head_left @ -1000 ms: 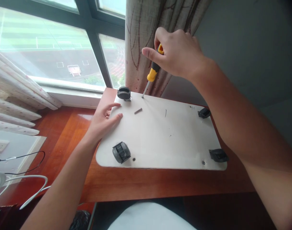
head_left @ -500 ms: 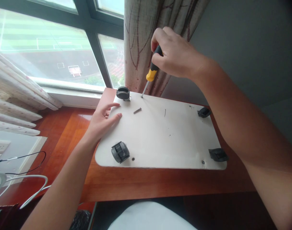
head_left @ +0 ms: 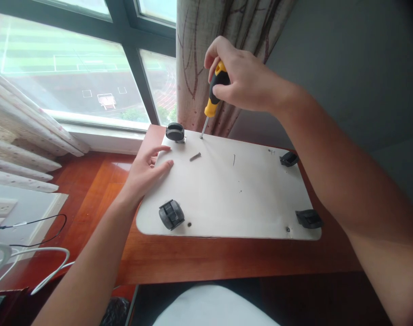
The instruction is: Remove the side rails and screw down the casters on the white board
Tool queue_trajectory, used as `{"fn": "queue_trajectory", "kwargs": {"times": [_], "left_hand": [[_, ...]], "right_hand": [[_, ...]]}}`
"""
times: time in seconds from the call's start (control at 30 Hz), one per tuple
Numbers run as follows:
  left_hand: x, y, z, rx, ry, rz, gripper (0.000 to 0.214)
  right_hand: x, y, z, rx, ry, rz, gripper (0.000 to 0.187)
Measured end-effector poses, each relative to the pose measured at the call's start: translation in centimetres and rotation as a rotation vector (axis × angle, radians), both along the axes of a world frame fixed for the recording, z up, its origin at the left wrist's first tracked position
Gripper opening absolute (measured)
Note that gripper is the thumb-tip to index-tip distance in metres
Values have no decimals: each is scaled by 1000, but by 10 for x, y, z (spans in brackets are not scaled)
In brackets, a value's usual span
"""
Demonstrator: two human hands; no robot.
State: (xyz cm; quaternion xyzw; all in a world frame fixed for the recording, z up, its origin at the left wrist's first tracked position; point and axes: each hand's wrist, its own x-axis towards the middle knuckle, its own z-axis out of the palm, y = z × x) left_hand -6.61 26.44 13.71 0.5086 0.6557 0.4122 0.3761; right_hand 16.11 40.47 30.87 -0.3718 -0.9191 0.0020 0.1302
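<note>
A black and yellow screwdriver (head_left: 217,88) is gripped by my right hand (head_left: 240,77), thumb on one side of the handle and fingers on the other. Its tip meets a screw (head_left: 201,137) near the far edge of a white board (head_left: 223,199). My left hand (head_left: 148,167) rests at the board's left edge, thumb and fingers apart. A loose screw (head_left: 195,156) lies on the board between the hands. Black casters stand at the corners: far left (head_left: 175,131), near left (head_left: 171,214), far right (head_left: 289,158) and near right (head_left: 309,218).
Under the board is a reddish wooden table (head_left: 206,260). A patterned curtain (head_left: 199,59) and a window (head_left: 73,68) are behind it. White cables (head_left: 53,250) and a wall socket (head_left: 2,207) are at left. A dark hole (head_left: 189,224) shows near the board's front edge.
My right fingers have shifted on the screwdriver handle, loosening and showing its yellow top end. The tip stays on the screw; my left hand and the board keep their places.
</note>
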Motion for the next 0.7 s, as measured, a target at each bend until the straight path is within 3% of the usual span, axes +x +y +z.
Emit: {"fn": "queue_trajectory", "kwargs": {"times": [0.13,0.2,0.3,0.4,0.57,0.63,0.7], "left_hand": [[2,0,3,-12,-32,4,55],[3,-1,5,-16,-42,8,56],[4,0,5,-19,-55,6,57],[2,0,3,-20,-39,4,57],[-2,1,-4,-9,-1,5,55],[-2,2,-6,-6,1,5,55],[-3,2,-6,-4,-4,4,55]], "right_hand": [[-4,-6,-4,227,-74,-224,42],[-3,-6,-2,216,-92,-276,48],[2,-3,3,11,-37,-124,29],[6,-2,3,-41,26,16,47],[-2,-9,-3,245,-73,-236,48],[-3,-10,-1,189,-95,-233,49],[-1,-10,3,57,-70,-112,34]]}}
